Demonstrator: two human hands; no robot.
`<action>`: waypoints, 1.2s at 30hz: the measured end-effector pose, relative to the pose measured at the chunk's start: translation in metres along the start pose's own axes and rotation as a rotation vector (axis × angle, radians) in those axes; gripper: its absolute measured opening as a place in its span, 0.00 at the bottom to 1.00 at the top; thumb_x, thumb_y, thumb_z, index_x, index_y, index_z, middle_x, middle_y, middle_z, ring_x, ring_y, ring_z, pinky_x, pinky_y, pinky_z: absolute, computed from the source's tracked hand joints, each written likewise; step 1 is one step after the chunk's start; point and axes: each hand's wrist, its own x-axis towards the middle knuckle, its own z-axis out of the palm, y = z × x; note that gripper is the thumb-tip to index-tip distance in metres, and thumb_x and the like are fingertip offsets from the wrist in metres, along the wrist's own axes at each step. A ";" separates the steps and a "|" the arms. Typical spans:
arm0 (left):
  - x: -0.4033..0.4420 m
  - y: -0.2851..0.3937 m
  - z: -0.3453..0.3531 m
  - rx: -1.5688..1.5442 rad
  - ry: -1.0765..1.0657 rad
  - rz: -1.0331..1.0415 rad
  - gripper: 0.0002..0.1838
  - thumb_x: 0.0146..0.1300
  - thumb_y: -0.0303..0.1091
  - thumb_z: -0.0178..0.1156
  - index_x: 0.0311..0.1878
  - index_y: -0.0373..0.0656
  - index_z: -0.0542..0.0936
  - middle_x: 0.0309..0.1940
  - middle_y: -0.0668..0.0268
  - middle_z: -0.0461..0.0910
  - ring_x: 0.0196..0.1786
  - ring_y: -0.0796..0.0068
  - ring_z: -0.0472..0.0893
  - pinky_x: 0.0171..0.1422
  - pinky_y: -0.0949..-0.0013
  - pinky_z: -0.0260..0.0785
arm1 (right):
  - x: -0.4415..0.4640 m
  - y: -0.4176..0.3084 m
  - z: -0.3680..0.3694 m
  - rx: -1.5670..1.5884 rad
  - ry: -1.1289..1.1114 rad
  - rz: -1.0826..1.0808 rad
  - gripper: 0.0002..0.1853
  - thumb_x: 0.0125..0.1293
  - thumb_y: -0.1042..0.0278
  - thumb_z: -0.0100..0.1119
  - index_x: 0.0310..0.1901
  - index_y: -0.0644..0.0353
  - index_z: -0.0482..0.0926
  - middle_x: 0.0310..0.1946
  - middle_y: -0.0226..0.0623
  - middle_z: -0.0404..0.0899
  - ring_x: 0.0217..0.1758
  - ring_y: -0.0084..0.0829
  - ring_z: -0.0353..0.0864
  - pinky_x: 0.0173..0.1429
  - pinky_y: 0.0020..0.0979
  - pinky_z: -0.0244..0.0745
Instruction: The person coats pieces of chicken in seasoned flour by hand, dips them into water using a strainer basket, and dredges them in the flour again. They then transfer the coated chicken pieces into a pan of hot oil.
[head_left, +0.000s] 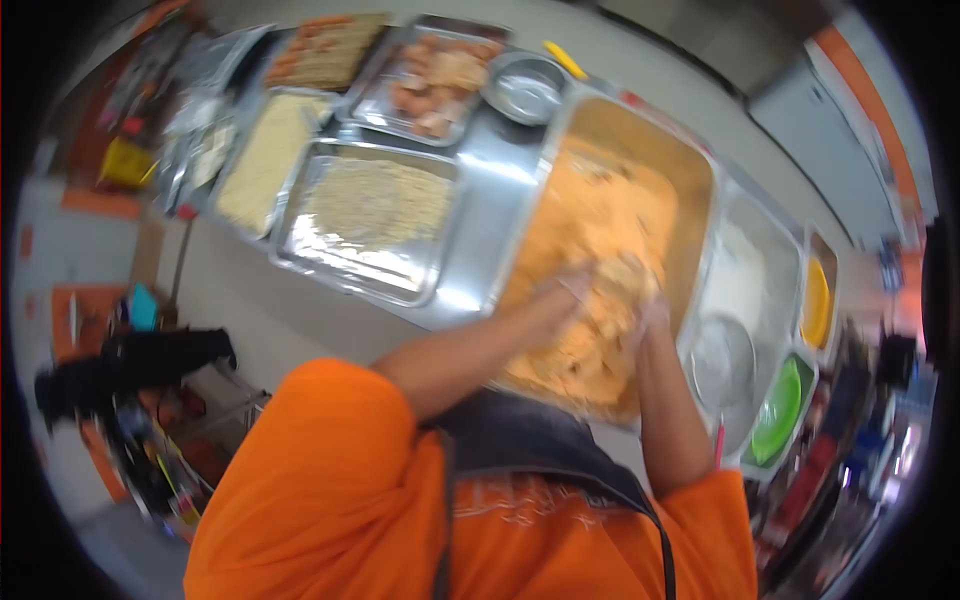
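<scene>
A deep rectangular tub (pixel 690 235) holds thick orange batter (pixel 610 215) with lumpy coated pieces toward its near end. Both of my hands are inside it, in what look like thin clear gloves. My left hand (pixel 572 284) reaches in from the left, at the surface of the batter; blur and batter hide its fingers. Opposite it, my right hand (pixel 651 308) is curled against a pale batter-coated piece (pixel 622 273), which lies between the two hands. What is under the coating cannot be made out.
Left of the tub are a tray of pale crumbs (pixel 375 200), a second crumb tray (pixel 265 165), a tray of brownish-orange pieces (pixel 437 85) and a metal bowl (pixel 527 88). On the right stand a white-powder container (pixel 735 265), a round metal bowl (pixel 724 352) and a green scoop-like item (pixel 778 412).
</scene>
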 end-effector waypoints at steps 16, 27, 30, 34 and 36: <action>-0.018 0.122 -0.010 1.099 0.448 0.147 0.32 0.72 0.52 0.41 0.67 0.35 0.69 0.68 0.44 0.67 0.68 0.51 0.69 0.75 0.56 0.56 | 0.134 0.016 0.032 -1.908 -0.451 -0.640 0.32 0.68 0.44 0.48 0.65 0.61 0.71 0.58 0.56 0.76 0.63 0.52 0.74 0.67 0.42 0.67; -0.055 0.087 -0.003 1.505 -0.230 -0.045 0.56 0.56 0.75 0.53 0.76 0.39 0.57 0.67 0.46 0.69 0.69 0.52 0.69 0.72 0.61 0.62 | -0.036 0.044 -0.048 -1.608 -0.183 -0.369 0.34 0.69 0.40 0.44 0.68 0.56 0.67 0.55 0.49 0.79 0.64 0.48 0.74 0.69 0.40 0.62; -0.044 0.066 0.002 1.307 0.038 -0.155 0.56 0.57 0.72 0.54 0.77 0.39 0.53 0.66 0.45 0.70 0.68 0.52 0.71 0.71 0.61 0.62 | -0.015 0.072 -0.037 -1.462 0.083 -0.707 0.32 0.69 0.39 0.45 0.62 0.58 0.73 0.51 0.49 0.82 0.60 0.48 0.78 0.63 0.41 0.67; 0.019 0.043 -0.014 0.687 0.156 -0.117 0.43 0.63 0.63 0.53 0.72 0.40 0.63 0.65 0.46 0.71 0.66 0.52 0.73 0.68 0.59 0.65 | -0.003 0.011 0.008 -1.175 0.075 -0.180 0.27 0.66 0.43 0.50 0.49 0.62 0.81 0.44 0.52 0.83 0.50 0.48 0.82 0.53 0.43 0.74; 0.002 0.055 -0.025 0.543 0.110 -0.078 0.38 0.65 0.59 0.51 0.70 0.41 0.67 0.64 0.45 0.72 0.64 0.50 0.75 0.66 0.58 0.66 | -0.004 0.008 0.003 -1.150 -0.111 -0.440 0.25 0.65 0.46 0.52 0.39 0.66 0.82 0.37 0.53 0.83 0.40 0.48 0.83 0.45 0.44 0.76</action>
